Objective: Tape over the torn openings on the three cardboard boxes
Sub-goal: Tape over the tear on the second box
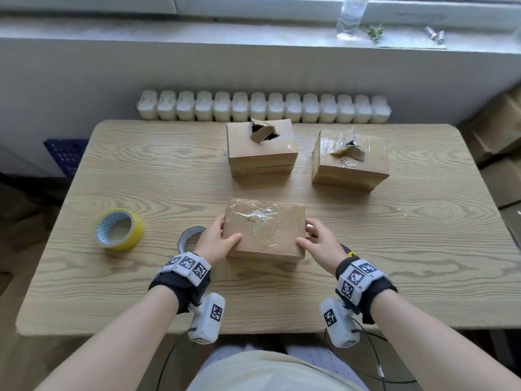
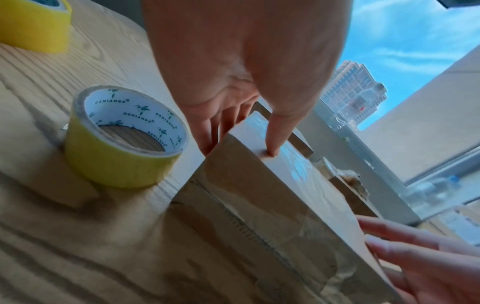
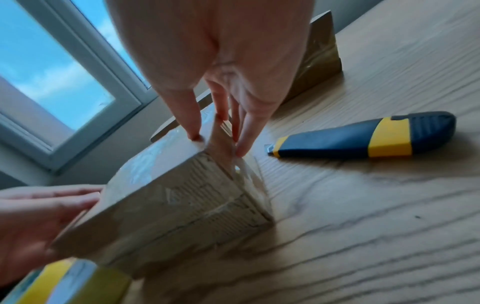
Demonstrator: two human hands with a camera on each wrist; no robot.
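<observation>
The near cardboard box (image 1: 265,230) (image 2: 259,195) (image 3: 168,195) lies on the wooden table (image 1: 112,292), with wrinkled clear tape across its top. My left hand (image 1: 218,238) (image 2: 233,82) grips its left end, thumb on top and fingers down the side. My right hand (image 1: 315,238) (image 3: 221,72) grips the right end the same way. Two more boxes stand farther back. The middle box (image 1: 262,148) has an open tear (image 1: 263,131) in its top. The right box (image 1: 349,159) carries crumpled tape around a tear (image 1: 349,149).
A large yellow tape roll (image 1: 118,230) (image 2: 33,26) stands at the left. A smaller roll (image 1: 189,235) (image 2: 124,139) sits right beside my left hand. A blue and yellow utility knife (image 3: 363,135) (image 1: 348,251) lies by my right wrist. A radiator (image 1: 262,105) runs behind the table.
</observation>
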